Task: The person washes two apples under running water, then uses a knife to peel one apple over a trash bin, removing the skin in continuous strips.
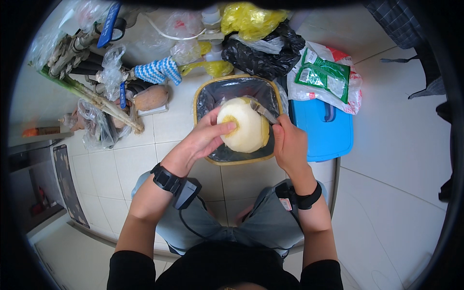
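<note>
My left hand holds a large round pale fruit or vegetable from its left side, the thumb on a yellowish hollow in its surface. Most of its skin is off; yellow-brown peel remains along the right edge and at the top. In my right hand is a metal peeler or short knife, its exact kind unclear, with its head against the upper right of the fruit. Below both hands stands a waste bin with a yellowish rim and a dark plastic liner.
A blue lidded box stands right of the bin, with a green packet and a white plastic bag above it. Black and yellow bags lie behind the bin. At left are a butternut squash, a leek or large scallion and pipes with blue-handled valves.
</note>
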The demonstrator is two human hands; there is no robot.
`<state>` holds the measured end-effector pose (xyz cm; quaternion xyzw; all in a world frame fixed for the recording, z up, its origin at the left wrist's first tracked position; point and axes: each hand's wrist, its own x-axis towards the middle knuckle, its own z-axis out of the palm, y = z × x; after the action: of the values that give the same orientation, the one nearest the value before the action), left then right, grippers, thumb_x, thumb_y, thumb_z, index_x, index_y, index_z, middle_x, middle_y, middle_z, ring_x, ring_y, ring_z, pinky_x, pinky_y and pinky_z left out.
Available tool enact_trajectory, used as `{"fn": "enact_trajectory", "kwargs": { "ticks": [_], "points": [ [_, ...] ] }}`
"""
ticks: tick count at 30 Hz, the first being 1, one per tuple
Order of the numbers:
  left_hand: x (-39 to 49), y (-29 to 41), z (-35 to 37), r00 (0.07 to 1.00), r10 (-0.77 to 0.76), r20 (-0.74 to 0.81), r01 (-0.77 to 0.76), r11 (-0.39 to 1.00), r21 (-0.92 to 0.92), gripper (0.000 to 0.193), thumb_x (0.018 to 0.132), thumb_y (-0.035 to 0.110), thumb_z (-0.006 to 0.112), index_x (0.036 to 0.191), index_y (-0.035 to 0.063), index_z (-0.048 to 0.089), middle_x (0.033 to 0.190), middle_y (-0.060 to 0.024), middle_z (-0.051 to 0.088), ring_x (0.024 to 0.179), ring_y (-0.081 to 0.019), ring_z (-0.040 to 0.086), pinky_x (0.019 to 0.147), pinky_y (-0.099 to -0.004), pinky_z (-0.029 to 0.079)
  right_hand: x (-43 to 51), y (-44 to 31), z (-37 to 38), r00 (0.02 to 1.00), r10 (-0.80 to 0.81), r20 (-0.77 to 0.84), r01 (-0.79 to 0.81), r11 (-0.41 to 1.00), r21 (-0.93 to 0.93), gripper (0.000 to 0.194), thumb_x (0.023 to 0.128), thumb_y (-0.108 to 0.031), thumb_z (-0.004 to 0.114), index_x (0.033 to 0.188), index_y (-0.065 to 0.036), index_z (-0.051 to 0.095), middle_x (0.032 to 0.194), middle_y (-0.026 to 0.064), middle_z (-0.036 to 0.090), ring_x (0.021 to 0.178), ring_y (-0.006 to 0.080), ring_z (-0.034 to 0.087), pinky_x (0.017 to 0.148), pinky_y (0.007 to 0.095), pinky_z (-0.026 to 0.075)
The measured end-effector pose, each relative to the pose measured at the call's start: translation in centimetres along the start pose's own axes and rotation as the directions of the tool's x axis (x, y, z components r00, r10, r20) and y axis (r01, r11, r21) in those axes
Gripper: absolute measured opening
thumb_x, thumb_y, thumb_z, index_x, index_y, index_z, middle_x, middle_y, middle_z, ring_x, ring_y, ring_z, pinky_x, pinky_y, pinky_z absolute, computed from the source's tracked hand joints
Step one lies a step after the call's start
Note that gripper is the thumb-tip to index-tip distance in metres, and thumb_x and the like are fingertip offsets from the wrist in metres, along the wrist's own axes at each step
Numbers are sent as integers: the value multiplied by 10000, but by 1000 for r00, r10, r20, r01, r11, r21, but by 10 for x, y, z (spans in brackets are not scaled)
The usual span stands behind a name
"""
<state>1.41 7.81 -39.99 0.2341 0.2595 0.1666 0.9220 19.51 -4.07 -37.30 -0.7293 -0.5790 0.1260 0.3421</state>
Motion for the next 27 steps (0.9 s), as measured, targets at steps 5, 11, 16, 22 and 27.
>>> {"fn": "enact_trajectory", "kwargs": {
  "ticks": [5,11,16,22,27],
  "points": [
    [-2,3,-5,998,-42,47,46,996,-76,535,820,92,665,1296,43,425,1237,-109,539,1130,-235,542,972,-403,445,-1,-2,0,999,-33,22,32,997,70,230,925,-276,496,831,-67,480,614,137,552,555,359,556,474,419,417],
    [-3,-6,3,993,-89,77,109,944,-310,589,854,301,607,1343,64,381,1310,-148,476,1212,-311,461,1011,-497,378,-4,-7,5,991,-132,-10,133,990,38,260,917,-306,506,801,-74,485,620,114,557,544,322,562,475,392,432],
    [-1,-9,11,994,-82,75,103,938,-332,614,898,434,487,1383,86,341,1361,-179,420,1235,-352,427,1008,-517,374,-4,-11,7,985,-174,-9,174,985,12,277,906,-336,518,792,-86,486,614,84,550,534,295,560,468,380,433],
    [-5,3,5,978,-194,79,207,956,-208,564,903,387,503,1354,72,379,1340,-182,443,1201,-358,472,980,-531,408,-6,-12,4,993,-117,-3,116,992,-46,265,928,-293,489,801,-61,496,612,142,526,553,357,535,483,406,398],
    [-7,9,2,957,-289,-19,288,956,-50,539,880,299,567,1335,62,400,1293,-166,496,1159,-311,527,943,-455,468,-3,-7,1,995,-99,20,100,992,-82,237,902,-300,535,807,-88,488,603,94,545,540,298,564,458,384,426]
  ]
}}
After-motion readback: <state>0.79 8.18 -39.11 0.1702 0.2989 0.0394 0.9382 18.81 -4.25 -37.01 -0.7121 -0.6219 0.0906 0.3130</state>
